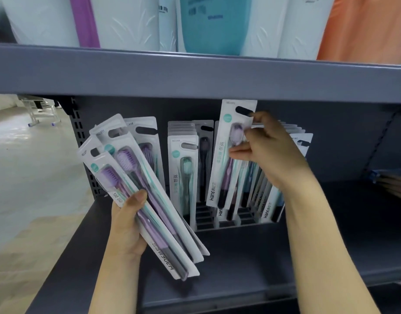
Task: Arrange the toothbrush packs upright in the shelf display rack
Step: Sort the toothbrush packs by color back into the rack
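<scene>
Midway through the stocking job, by the look of it. Right hand [266, 150] up at the rack, pinching one white card-and-blister toothbrush pack with a purple brush [231, 155] near its top, tilted slightly and raised above the row, its foot just over the slots of the dark slotted display rack [217, 223] on the grey metal shelf [240, 268]. Not seated yet.

Left hand [127, 225] wrapped round a fanned bundle of purple-brush packs in the same white card [145, 200], thumb across the front, held leaning out to the left, well short of the rack. At least three in that fan, so that many left to place, plus the one in the air.

Already done: a tidy upright row of green-brush packs [183, 173] left of centre, a dark-brush pack [204, 159] behind it, another purple-brush pack standing at the far left [147, 143], and a leaning stack of packs on the right side [274, 200]. Those right-hand ones sloping rather than plumb; likely some straightening still owed.

Hard to call: the exact slot targeted, hidden behind the raised pack and the right wrist. Count of the right-hand stack blocked by the forearm. Several front slots showing bare, depth of rack unclear. Pale wrapped bundles on the upper shelf [127, 21] blurred and cropped at the top. Something at the far right edge too cut off to name.
</scene>
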Motion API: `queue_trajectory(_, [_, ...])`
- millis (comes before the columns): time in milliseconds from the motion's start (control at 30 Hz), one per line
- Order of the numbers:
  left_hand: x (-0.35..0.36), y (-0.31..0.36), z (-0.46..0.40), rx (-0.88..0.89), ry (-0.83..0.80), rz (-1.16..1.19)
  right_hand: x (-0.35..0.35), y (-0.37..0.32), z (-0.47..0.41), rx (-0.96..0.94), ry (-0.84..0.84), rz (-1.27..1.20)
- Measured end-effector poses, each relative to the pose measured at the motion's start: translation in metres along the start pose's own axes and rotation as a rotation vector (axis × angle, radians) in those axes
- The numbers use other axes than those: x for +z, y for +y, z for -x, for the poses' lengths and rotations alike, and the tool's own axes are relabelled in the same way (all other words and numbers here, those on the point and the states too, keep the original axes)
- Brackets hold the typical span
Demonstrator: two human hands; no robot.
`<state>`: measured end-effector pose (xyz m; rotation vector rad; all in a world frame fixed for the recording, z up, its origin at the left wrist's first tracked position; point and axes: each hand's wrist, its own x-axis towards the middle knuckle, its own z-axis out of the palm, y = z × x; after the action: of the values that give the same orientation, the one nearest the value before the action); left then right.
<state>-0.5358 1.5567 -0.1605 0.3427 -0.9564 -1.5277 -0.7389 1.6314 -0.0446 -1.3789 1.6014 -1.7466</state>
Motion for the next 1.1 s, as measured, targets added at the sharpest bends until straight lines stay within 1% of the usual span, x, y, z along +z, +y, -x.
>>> queue_trajectory(67, [0.0, 0.0, 0.0, -0.01, 0.0, -0.004, 0.006, -0.003, -0.007, 0.026, -0.015, 0.0])
queue_trajectory(167, [-0.001, 0.0, 0.0, -0.021, -0.009, -0.006, 0.015, -0.01, -0.018, 0.081, -0.092, 0.038])
queue_trajectory(267, [0.0, 0.001, 0.0, -0.017, -0.002, -0.019, 0.021, -0.015, -0.031, 0.018, -0.118, 0.19])
queue_trajectory(400, [0.0, 0.0, 0.001, 0.0, 0.012, -0.044, 0.025, -0.019, -0.049, 0.016, -0.118, 0.169])
queue_trajectory(467, [0.0, 0.0, 0.002, -0.004, 0.004, -0.049, 0.027, -0.022, -0.054, 0.02, -0.141, 0.232])
queue_trajectory(700, [0.001, 0.004, 0.007, 0.016, -0.017, -0.076, 0.029, -0.031, -0.077, 0.143, -0.343, 0.421])
queue_trajectory(833, [0.001, 0.004, 0.009, 0.022, -0.003, -0.077, 0.03, -0.036, -0.09, 0.179, -0.456, 0.624])
queue_trajectory(900, [0.003, 0.004, 0.01, 0.021, 0.007, -0.079, 0.028, -0.035, -0.1, 0.139, -0.494, 0.688])
queue_trajectory(933, [0.004, 0.004, 0.01, 0.027, 0.007, -0.08, 0.026, -0.035, -0.105, 0.127, -0.497, 0.67])
queue_trajectory(1033, [0.009, 0.002, 0.009, 0.067, -0.003, -0.077, 0.021, -0.032, -0.109, 0.036, -0.473, 0.686])
queue_trajectory(1100, [0.012, 0.001, 0.007, 0.091, -0.016, -0.073, 0.02, -0.026, -0.113, -0.019, -0.42, 0.685])
